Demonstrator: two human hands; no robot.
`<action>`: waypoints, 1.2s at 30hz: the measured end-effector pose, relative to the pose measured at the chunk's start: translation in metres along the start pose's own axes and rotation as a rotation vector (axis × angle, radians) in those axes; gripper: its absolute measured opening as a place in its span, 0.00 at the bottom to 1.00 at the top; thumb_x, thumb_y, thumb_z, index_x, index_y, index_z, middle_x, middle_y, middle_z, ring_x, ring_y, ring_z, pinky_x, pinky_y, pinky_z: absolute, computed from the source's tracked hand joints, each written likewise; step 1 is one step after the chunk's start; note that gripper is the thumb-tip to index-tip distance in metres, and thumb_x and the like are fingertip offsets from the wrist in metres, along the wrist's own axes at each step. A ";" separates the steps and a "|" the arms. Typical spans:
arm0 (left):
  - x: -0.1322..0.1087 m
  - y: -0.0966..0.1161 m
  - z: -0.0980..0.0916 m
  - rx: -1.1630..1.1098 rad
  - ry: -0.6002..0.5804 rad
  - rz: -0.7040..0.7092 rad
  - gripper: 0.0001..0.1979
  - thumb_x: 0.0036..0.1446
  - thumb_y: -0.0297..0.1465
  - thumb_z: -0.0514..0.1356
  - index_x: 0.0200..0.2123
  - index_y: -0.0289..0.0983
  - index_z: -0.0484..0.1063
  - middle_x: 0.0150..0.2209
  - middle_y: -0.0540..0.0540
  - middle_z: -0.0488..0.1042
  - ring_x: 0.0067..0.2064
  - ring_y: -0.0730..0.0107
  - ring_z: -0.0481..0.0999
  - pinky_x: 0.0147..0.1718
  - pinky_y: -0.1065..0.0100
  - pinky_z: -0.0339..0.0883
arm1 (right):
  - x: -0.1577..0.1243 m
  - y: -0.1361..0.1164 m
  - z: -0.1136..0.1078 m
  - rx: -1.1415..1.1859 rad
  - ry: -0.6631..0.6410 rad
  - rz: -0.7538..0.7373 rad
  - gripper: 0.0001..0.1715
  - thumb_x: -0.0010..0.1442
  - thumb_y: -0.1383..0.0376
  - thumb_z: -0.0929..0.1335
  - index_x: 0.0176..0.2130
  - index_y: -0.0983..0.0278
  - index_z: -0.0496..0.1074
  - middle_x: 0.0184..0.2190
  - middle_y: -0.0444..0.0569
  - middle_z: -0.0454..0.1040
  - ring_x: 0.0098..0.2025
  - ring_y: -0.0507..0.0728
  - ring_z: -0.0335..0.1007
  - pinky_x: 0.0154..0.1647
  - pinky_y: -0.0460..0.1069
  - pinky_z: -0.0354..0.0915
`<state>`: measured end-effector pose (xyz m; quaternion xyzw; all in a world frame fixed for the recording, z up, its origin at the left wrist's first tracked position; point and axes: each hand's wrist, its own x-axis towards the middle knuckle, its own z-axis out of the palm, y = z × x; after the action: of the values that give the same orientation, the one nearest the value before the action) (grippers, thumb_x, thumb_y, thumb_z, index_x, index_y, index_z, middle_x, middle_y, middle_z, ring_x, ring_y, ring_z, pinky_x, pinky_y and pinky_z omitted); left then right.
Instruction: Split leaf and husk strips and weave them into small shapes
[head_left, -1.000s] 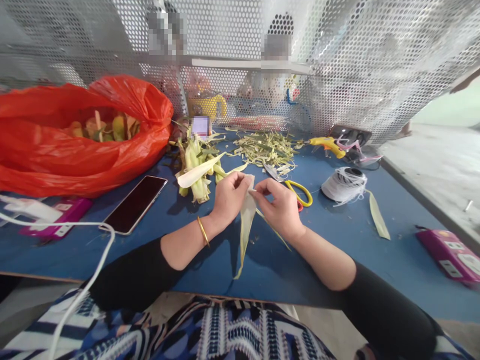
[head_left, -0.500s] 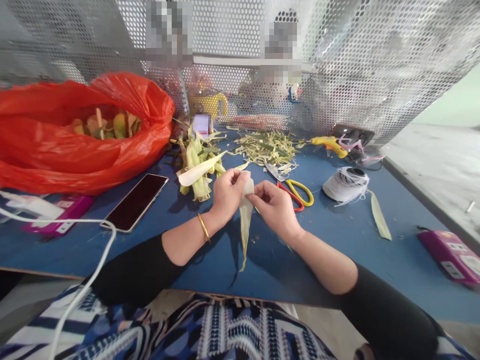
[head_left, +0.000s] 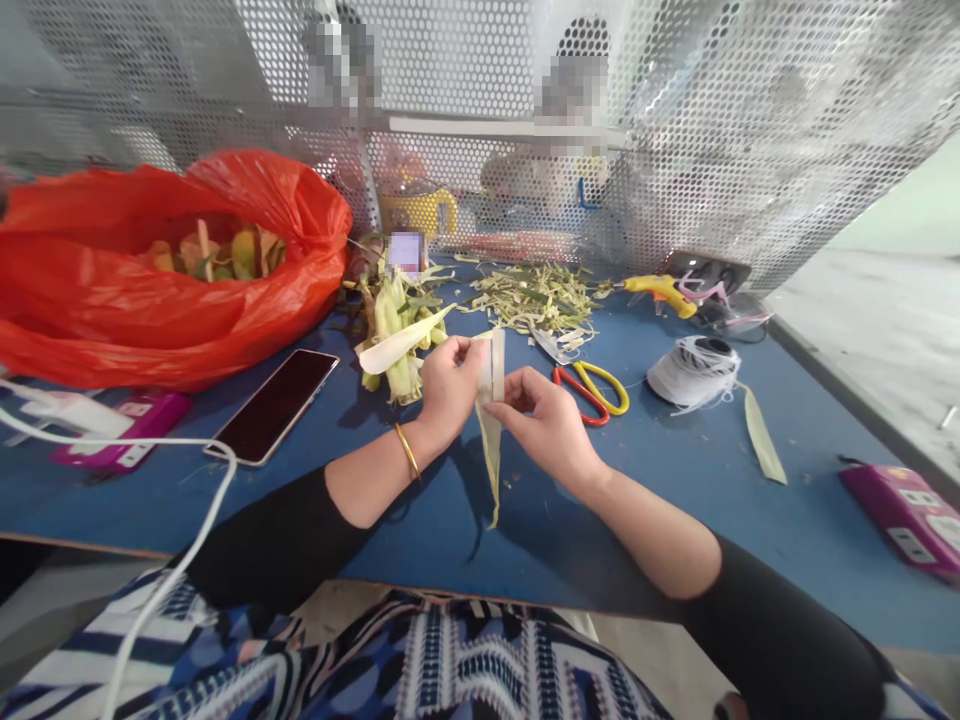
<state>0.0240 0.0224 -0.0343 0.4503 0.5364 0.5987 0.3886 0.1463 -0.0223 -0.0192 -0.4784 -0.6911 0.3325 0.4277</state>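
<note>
A pale strip of corn husk (head_left: 490,430) hangs upright over the blue table, its narrow tip pointing down. My left hand (head_left: 451,385) pinches its upper left edge, and a gold bangle circles that wrist. On the strip's right side, my right hand (head_left: 546,415) grips it between thumb and fingers. The upper part of the husk shows a dark slit between two bands. Behind my left hand lies a bundle of green husks (head_left: 394,315) with a loose pale leaf (head_left: 405,342) across it. Scissors (head_left: 592,390) with red and yellow handles rest beyond my right hand.
The blue table (head_left: 637,540) holds a red bag (head_left: 300,290), a phone (head_left: 277,405), husk scraps (head_left: 536,297), a yellow glue gun (head_left: 660,292), white thread (head_left: 694,372) and purple power strips (head_left: 904,515). A white cable (head_left: 214,500) crosses at left. Perforated metal (head_left: 465,60) stands behind.
The husk's top now shows as two upright bands with a slit between them, where it was one broad piece. Its lower tip has risen slightly. Both hands still grip it.
</note>
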 end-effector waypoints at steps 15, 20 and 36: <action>-0.016 0.005 0.006 -0.118 -0.182 -0.119 0.11 0.48 0.36 0.61 0.20 0.36 0.66 0.17 0.55 0.62 0.19 0.78 0.58 0.19 0.73 0.51 | 0.003 0.006 -0.011 -0.275 0.242 -0.393 0.07 0.58 0.68 0.66 0.28 0.61 0.65 0.24 0.43 0.69 0.27 0.51 0.66 0.29 0.46 0.62; -0.007 0.003 0.006 0.014 -0.055 -0.002 0.13 0.50 0.32 0.59 0.17 0.37 0.62 0.17 0.55 0.60 0.21 0.77 0.57 0.22 0.72 0.52 | -0.009 -0.010 -0.016 -0.302 0.152 -0.712 0.06 0.60 0.72 0.64 0.34 0.62 0.68 0.29 0.48 0.74 0.31 0.53 0.70 0.32 0.47 0.66; 0.007 -0.012 0.001 0.080 0.008 0.019 0.14 0.51 0.34 0.59 0.17 0.38 0.63 0.17 0.54 0.61 0.21 0.76 0.59 0.21 0.72 0.52 | -0.016 -0.052 -0.066 0.958 -0.642 -0.186 0.16 0.55 0.60 0.72 0.24 0.61 0.64 0.15 0.37 0.65 0.09 0.46 0.60 0.10 0.41 0.56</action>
<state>0.0231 0.0311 -0.0458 0.4679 0.5574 0.5823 0.3625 0.1898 -0.0511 0.0492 -0.0443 -0.5976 0.6974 0.3930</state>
